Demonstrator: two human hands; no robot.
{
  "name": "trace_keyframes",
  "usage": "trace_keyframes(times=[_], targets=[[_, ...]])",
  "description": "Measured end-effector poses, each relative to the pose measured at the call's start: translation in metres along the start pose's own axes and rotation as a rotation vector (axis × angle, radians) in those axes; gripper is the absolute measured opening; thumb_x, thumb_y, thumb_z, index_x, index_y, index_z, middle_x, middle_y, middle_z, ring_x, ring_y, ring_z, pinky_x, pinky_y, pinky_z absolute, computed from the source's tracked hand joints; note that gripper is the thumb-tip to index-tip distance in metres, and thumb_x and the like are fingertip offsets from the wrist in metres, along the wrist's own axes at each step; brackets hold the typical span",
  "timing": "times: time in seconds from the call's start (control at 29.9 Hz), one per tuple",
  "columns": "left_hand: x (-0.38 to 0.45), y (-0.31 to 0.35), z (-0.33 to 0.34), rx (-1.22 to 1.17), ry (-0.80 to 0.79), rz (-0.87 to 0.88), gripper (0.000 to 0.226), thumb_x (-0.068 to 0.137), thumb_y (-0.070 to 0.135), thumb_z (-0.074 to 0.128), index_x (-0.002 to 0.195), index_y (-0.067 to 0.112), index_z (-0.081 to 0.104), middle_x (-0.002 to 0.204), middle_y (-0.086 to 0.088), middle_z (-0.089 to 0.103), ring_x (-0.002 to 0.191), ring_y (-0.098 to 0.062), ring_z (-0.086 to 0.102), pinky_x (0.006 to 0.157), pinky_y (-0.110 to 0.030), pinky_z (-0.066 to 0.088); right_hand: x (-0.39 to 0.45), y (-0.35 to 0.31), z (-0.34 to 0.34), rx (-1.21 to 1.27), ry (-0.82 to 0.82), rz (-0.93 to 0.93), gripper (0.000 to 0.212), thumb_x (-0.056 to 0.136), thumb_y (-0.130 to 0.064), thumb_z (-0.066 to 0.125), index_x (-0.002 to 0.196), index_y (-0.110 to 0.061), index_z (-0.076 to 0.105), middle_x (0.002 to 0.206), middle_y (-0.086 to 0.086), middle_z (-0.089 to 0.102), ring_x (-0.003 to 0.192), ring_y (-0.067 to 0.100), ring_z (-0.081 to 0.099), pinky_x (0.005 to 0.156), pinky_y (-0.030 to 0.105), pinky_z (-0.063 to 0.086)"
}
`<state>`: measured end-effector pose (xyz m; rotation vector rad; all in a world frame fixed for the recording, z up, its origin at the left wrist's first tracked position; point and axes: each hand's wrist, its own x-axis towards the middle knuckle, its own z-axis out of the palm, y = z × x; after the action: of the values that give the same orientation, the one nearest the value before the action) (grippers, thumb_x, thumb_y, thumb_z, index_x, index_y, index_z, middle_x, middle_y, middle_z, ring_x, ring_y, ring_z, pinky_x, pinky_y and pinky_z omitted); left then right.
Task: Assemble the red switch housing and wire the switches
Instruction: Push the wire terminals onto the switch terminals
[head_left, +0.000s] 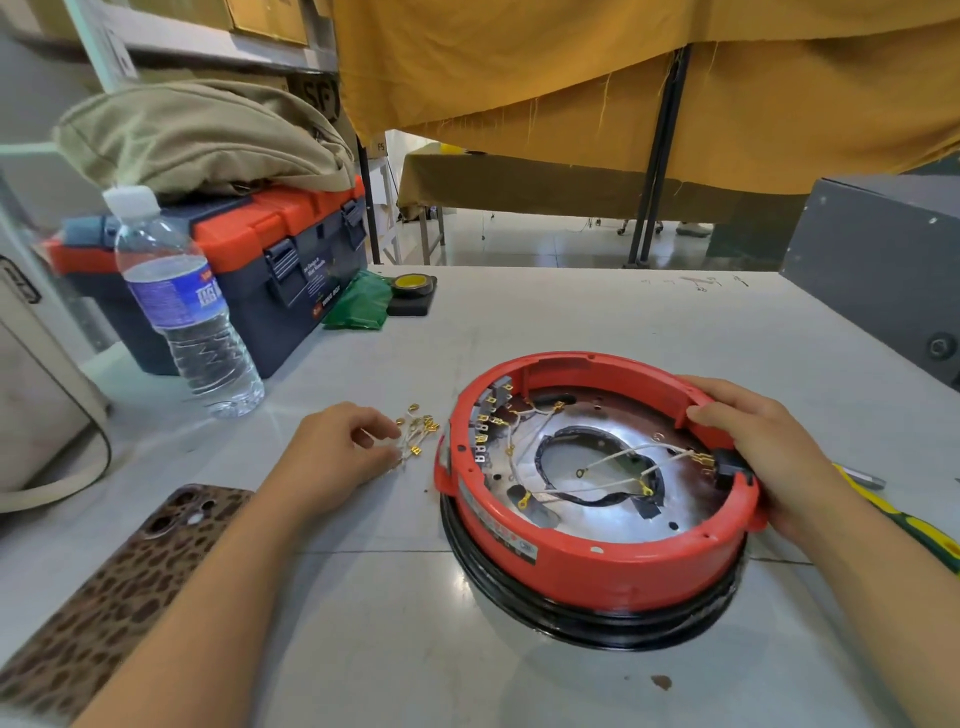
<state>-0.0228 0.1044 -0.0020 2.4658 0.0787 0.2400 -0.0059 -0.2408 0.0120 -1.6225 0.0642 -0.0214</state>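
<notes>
The round red switch housing (597, 564) sits on a black ring base on the grey table, open side up. Inside it are a metal plate, white wires with gold terminals (618, 457) and a row of switches (485, 431) along its left wall. My right hand (769, 447) grips the housing's right rim, thumb inside near a black part. My left hand (337, 447) rests on the table to the left, fingertips touching a small pile of loose white wires with gold terminals (418, 431); whether it pinches one I cannot tell.
A water bottle (182, 306) and an orange-and-dark toolbox (270, 270) stand at the back left. A phone in a spotted case (130, 582) lies at the front left. A yellow-green tool (904, 514) lies right of the housing. A grey box (878, 275) stands at the far right.
</notes>
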Motion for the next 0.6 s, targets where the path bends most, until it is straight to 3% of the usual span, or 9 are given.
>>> trace_keyframes(times=[0.1,0.2,0.33,0.6], targets=[[0.0001,0.0020,0.0025,0.017,-0.016,0.025,0.009,0.081,0.016,0.071,0.089,0.021,0.072,0.089,0.003,0.064,0.078,-0.006,0.056,0.067,-0.013,0.040,-0.0004,-0.0004,-0.0004,-0.007,0.000,0.000,0.033,0.087,-0.003,0.049,0.099,-0.024,0.073,0.094,0.017,0.069,0.081,0.031,0.060,0.070,0.040,0.051],[-0.0012,0.0027,0.0029,-0.013,-0.025,0.028,0.011,0.081,0.009,0.070,0.082,0.020,0.072,0.075,0.007,0.066,0.069,-0.002,0.056,0.061,-0.003,0.040,-0.0022,-0.0018,0.0002,-0.003,-0.017,0.016,0.034,0.088,-0.003,0.049,0.102,-0.024,0.072,0.106,0.025,0.066,0.082,0.033,0.056,0.072,0.043,0.049],[-0.0002,0.0021,0.0034,-0.071,-0.012,-0.003,0.016,0.079,0.005,0.070,0.076,0.021,0.070,0.069,0.008,0.065,0.064,0.001,0.056,0.060,-0.001,0.040,-0.0033,-0.0036,0.0005,0.008,-0.008,0.019,0.033,0.088,-0.003,0.049,0.100,-0.024,0.072,0.104,0.024,0.067,0.082,0.034,0.058,0.068,0.039,0.050],[0.0034,-0.0014,0.0007,-0.267,0.105,-0.031,0.020,0.083,0.007,0.066,0.079,0.025,0.070,0.071,0.005,0.062,0.059,-0.004,0.051,0.059,-0.012,0.041,-0.0043,-0.0038,0.0002,-0.014,-0.003,0.020,0.033,0.088,-0.004,0.050,0.103,-0.024,0.072,0.108,0.022,0.066,0.082,0.033,0.061,0.072,0.042,0.050]])
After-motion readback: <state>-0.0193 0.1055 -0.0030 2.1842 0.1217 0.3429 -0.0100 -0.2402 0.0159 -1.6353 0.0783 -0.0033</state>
